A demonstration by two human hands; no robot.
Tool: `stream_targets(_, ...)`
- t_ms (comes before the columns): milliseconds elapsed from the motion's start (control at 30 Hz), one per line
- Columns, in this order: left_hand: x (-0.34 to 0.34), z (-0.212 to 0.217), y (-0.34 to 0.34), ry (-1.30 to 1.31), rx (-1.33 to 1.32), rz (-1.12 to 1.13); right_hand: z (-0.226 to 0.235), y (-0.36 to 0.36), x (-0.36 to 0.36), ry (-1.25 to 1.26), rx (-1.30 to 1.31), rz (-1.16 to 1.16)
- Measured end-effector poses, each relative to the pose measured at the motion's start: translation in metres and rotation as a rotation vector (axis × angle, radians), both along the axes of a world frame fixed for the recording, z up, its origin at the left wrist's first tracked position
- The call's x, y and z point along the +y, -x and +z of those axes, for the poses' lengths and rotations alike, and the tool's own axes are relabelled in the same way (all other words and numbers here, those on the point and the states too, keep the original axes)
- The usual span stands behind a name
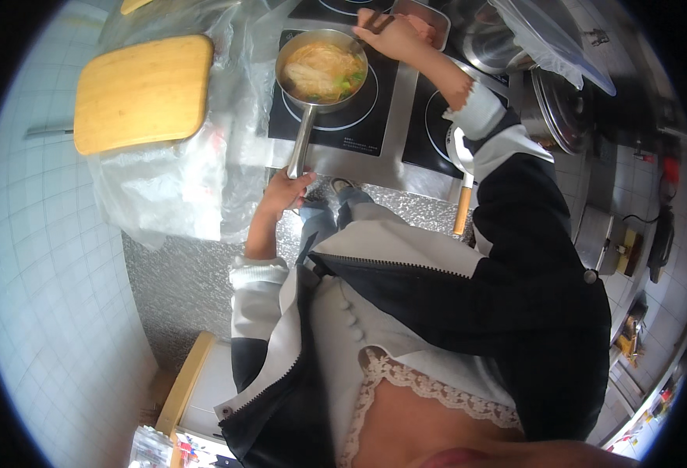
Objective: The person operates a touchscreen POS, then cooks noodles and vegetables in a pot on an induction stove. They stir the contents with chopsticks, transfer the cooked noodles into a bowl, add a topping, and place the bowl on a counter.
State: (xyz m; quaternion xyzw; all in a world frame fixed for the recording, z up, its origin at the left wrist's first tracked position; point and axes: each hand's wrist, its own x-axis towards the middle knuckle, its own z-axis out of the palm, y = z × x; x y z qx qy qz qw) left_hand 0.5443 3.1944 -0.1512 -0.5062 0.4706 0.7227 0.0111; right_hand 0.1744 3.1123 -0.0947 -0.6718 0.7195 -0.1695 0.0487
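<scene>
A metal saucepan (283, 84) sits on the left cooktop, holding pale noodles (317, 72) in orange broth with some green leaves. My left hand (282, 193) is closed around the end of its long handle, which points toward me. Beyond the pan's right rim, my right hand (390, 36) is closed on a dark brown stick-like utensil (376, 22), possibly chopsticks; its tip is hard to make out. Right behind that hand stands a rectangular container (443, 27) with pinkish contents, partly covered by the hand.
A wooden cutting board (142, 93) lies on clear plastic sheeting (175, 191) at the left. Under my right forearm, a white pan with a wooden handle (463, 209) rests near the right cooktop's edge. Lidded metal pots (559, 109) stand farther right. A tiled wall (55, 257) bounds the left.
</scene>
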Motion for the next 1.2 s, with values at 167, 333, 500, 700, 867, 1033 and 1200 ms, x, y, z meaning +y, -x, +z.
stream_targets(167,0.0,0.003,0.001,0.001,0.027,-0.019,-0.014,0.01,0.04,-0.181,-0.947,-0.164)
stream_targets(333,0.0,0.006,0.001,0.022,0.002,-0.035,-0.044,-0.019,0.056,0.07,-1.445,-0.393)
stream_targets(500,0.0,0.007,0.002,-0.012,0.002,-0.018,-0.014,0.01,0.052,0.368,-1.325,-0.146)
stream_targets(700,0.001,0.007,0.002,-0.005,0.009,0.0,0.037,0.017,0.066,0.06,-0.963,-0.126)
stream_targets(867,0.003,0.006,0.003,-0.008,-0.01,-0.007,-0.002,-0.049,0.063,-0.091,-0.956,0.077)
stream_targets(1033,0.009,0.004,0.001,-0.014,0.039,0.005,-0.023,-0.072,0.046,0.188,-0.821,-0.016)
stream_targets(1200,0.011,0.005,-0.004,0.026,0.016,-0.024,0.003,-0.03,0.045,0.359,-0.905,-0.061)
